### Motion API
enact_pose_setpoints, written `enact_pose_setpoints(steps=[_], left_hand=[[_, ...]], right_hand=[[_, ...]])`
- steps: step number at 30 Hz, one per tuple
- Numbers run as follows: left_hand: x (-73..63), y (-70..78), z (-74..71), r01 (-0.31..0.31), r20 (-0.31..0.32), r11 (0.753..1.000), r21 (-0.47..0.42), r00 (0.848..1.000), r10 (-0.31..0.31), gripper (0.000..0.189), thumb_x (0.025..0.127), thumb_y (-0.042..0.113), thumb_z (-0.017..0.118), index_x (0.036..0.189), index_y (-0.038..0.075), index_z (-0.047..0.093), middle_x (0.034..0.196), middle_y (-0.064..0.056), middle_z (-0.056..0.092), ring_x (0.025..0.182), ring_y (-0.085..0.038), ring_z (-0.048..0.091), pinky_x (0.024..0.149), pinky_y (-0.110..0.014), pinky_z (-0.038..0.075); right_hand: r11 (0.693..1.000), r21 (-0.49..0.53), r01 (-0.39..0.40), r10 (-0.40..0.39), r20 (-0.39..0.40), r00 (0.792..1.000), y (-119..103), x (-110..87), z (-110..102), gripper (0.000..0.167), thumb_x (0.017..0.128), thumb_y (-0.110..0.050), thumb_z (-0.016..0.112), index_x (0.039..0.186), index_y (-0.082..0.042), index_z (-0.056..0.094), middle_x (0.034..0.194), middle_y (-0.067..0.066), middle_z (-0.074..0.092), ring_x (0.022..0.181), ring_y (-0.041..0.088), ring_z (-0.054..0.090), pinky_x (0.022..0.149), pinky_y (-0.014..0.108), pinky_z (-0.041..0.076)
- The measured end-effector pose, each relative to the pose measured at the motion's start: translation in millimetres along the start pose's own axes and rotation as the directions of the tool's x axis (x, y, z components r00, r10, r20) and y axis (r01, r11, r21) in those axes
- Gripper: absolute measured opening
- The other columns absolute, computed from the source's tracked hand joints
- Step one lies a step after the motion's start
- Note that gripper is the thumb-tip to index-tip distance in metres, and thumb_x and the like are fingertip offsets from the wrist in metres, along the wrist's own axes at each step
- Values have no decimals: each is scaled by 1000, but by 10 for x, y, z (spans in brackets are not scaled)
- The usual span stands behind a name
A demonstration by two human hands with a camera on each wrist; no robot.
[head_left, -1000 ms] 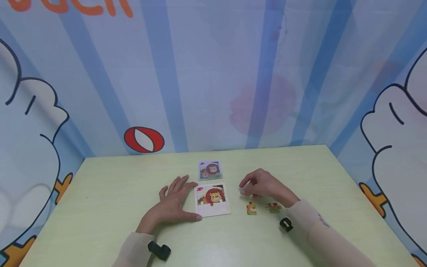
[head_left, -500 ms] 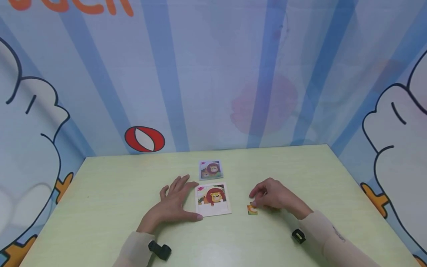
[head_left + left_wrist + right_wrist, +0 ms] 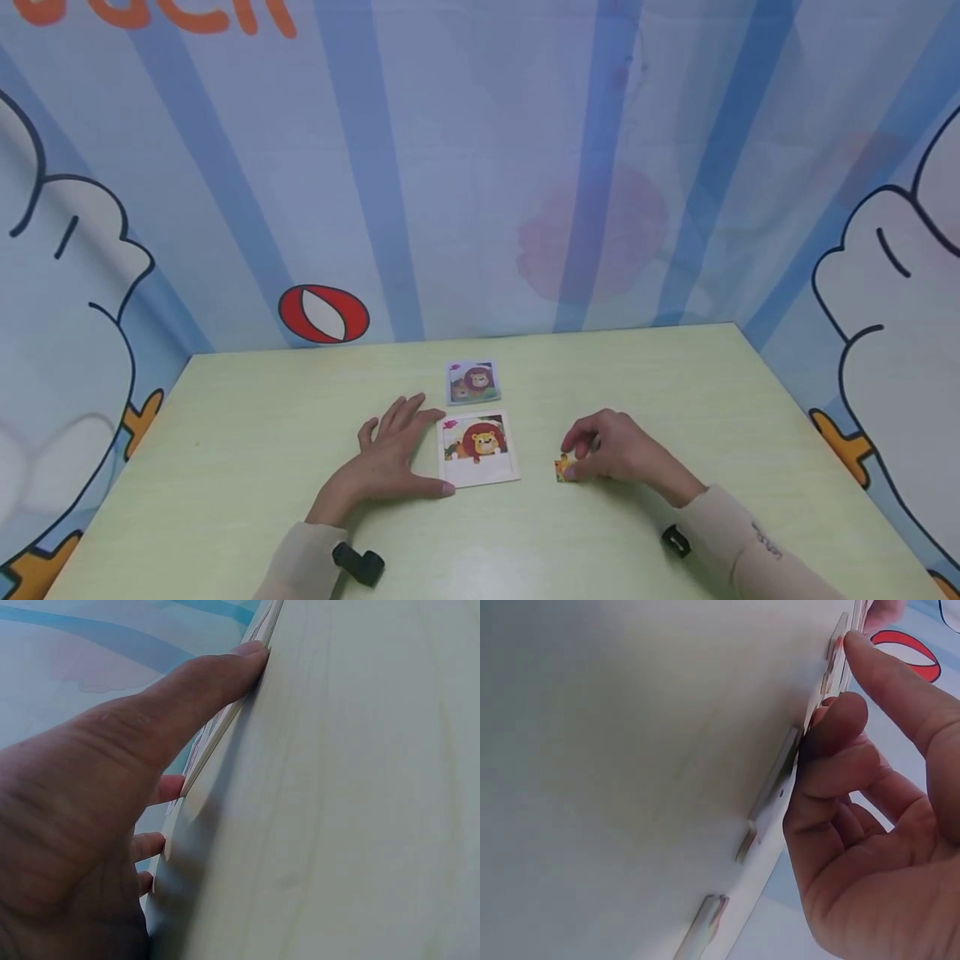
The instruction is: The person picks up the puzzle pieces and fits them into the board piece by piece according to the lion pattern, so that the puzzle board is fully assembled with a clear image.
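A square jigsaw board [image 3: 480, 477] with a lion picture in its upper part and a pale lower strip lies mid-table. My left hand [image 3: 390, 467] is spread along its left side, index fingertip at the upper corner and thumb at the lower one. In the left wrist view the thumb [image 3: 187, 694] presses against the board's edge [image 3: 217, 742]. To the right, my right hand [image 3: 618, 450] pinches a small orange and green puzzle piece [image 3: 560, 472] with thumb and curled index finger; the hand partly covers it. More pieces [image 3: 774, 776] lie by this hand in the right wrist view.
A lion picture card [image 3: 472, 383] lies just behind the board. The pale table [image 3: 300, 392] ends at a striped blue backdrop [image 3: 480, 167]. Cartoon-printed side panels [image 3: 67, 333] flank the table.
My right hand has moved down and slightly right from beside the board onto the orange and green puzzle piece. Another piece to the right is now covered by this hand. The left hand stays put.
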State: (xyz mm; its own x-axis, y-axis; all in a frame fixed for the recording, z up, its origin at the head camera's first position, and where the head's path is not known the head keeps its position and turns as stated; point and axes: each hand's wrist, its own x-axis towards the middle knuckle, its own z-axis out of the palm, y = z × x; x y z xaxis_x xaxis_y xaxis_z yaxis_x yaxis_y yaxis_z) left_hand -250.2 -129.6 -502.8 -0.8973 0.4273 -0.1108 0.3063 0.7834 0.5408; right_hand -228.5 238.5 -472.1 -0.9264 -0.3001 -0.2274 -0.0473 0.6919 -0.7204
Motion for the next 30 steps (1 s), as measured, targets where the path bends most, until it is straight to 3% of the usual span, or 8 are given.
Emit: enact_pose_setpoints(steps=[16,25,30], left_hand=[[-19,16,-5,0,1,1000,-4,1000,0,106,71,62,92,161,29,45,182,-10,18,169,-42,7,126,-80,8],[-4,13,-9,0,5,1000,6,1000,0,107,72,62,92,161,29,45,182,-10,18,169,-42,6,126,-80,7],[5,7,0,-1,4,1000,4,1000,1,107,72,62,92,161,28,45,182,-10,18,169,-42,6,126,-80,7]], right_hand=[[996,-77,38,-42,-57,998,-87,-2,27,22,82,-9,92,92,-14,73,87,0,70,81,17,59,69,31,48],[1000,19,17,-16,-47,999,-97,15,-61,12,91,-9,85,99,-9,76,82,3,77,67,18,67,61,32,54],[998,42,38,-36,-42,998,-102,26,-132,18,93,-12,83,109,-6,79,82,4,78,63,20,68,58,33,55]])
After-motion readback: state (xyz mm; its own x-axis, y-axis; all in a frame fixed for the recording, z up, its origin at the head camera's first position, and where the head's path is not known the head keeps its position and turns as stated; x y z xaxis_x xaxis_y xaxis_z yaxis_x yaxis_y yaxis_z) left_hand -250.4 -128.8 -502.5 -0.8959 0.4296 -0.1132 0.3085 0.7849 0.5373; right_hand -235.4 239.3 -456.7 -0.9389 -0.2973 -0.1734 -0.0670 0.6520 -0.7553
